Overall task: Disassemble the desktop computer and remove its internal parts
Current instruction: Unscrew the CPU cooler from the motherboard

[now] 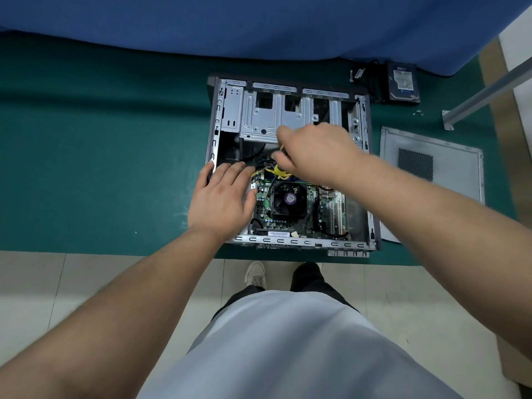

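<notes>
R hand (313, 152): fingers curled around a yellow-handled tool, prob. a screwdriver (278, 169), held over the yellow cable bundle (269, 172) just past the CPU fan; the tip is hidden, so which fastener or connector it addresses cannot be told. L hand (223, 194): fingers straight and together, palm down, pressing on the left wall of the case (214, 133) and the adjacent board area, apparently to steady the chassis.

The desktop computer lies on its side, open face up, near the front edge of the tabletop (100, 154), right of centre.

Status, judged from the layout:
- Done: side panel (449, 156) is off, lying flat just right of the case. A hard drive (403, 83) sits apart toward the far right corner, with a small bracket (357, 73) beside it and loose screws (418, 112) near the right edge. The drive cage (276, 113) at the far end of the case looks vacated.
- Left: motherboard (290, 223) is in place w/ CPU fan (288, 200) mounted; cabling is attached; cards or RAM at the right of the board cannot be identified for certain. PSU presence cannot be told.

Est.: early-to-mid stage. Work in hand is prob. releasing cables or a fastener near the fan before board removal.
</notes>
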A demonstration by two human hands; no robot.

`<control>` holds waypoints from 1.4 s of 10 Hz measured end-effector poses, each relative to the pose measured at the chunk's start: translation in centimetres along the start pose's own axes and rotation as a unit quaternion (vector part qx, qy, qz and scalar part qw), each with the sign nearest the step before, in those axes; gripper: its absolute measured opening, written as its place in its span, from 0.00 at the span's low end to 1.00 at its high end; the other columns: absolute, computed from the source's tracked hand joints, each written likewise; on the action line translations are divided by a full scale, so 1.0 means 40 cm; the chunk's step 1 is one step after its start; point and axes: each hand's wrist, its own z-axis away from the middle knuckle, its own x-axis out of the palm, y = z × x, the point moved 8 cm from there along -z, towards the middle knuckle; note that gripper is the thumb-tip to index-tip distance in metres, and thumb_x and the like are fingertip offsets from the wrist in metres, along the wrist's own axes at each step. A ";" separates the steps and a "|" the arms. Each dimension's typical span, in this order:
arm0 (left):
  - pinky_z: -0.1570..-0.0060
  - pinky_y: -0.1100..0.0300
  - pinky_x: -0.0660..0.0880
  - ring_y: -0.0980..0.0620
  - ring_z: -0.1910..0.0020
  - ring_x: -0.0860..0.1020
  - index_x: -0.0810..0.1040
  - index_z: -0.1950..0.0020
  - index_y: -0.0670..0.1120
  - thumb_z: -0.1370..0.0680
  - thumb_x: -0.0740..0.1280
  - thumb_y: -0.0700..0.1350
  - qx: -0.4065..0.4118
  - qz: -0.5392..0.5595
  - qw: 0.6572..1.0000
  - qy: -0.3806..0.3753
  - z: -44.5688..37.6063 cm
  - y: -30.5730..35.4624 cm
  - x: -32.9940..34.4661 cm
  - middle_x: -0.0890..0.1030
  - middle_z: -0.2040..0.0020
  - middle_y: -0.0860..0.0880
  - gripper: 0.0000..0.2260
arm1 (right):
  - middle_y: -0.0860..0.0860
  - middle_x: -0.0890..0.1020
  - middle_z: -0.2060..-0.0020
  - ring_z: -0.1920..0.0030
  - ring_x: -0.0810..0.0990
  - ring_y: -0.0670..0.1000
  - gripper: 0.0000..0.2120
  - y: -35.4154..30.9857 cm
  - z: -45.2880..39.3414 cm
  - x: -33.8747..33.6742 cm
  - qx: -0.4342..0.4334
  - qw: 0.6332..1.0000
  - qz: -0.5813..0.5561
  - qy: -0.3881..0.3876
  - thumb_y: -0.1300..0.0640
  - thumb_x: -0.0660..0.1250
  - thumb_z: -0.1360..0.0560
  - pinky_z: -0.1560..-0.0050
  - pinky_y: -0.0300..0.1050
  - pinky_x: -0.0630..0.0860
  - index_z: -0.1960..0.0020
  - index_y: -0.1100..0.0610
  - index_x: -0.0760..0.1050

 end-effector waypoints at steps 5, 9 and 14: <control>0.22 0.44 0.56 0.49 0.27 0.70 0.71 0.24 0.52 0.16 0.54 0.57 -0.005 0.001 1.000 -0.014 0.000 0.000 0.001 0.75 0.27 0.51 0.22 | 0.58 0.81 0.52 0.53 0.80 0.62 0.26 0.000 -0.008 -0.007 0.092 0.994 0.044 -0.046 0.38 0.50 0.16 0.69 0.47 0.60 0.36 0.58 0.72; 0.22 0.44 0.55 0.49 0.26 0.69 0.69 0.23 0.52 0.16 0.51 0.58 -0.010 -0.001 1.000 -0.028 0.001 -0.002 0.005 0.74 0.26 0.51 0.24 | 0.55 0.79 0.48 0.47 0.79 0.61 0.23 -0.025 -0.003 -0.023 -0.049 0.992 -0.020 -0.118 0.34 0.55 0.19 0.57 0.50 0.72 0.36 0.48 0.75; 0.22 0.45 0.55 0.49 0.26 0.70 0.70 0.23 0.52 0.16 0.52 0.58 -0.006 0.003 1.000 -0.028 0.000 0.006 -0.001 0.74 0.26 0.51 0.24 | 0.47 0.73 0.48 0.46 0.73 0.52 0.15 -0.051 -0.008 -0.034 -0.172 0.963 -0.044 -0.203 0.44 0.70 0.22 0.47 0.52 0.75 0.38 0.46 0.76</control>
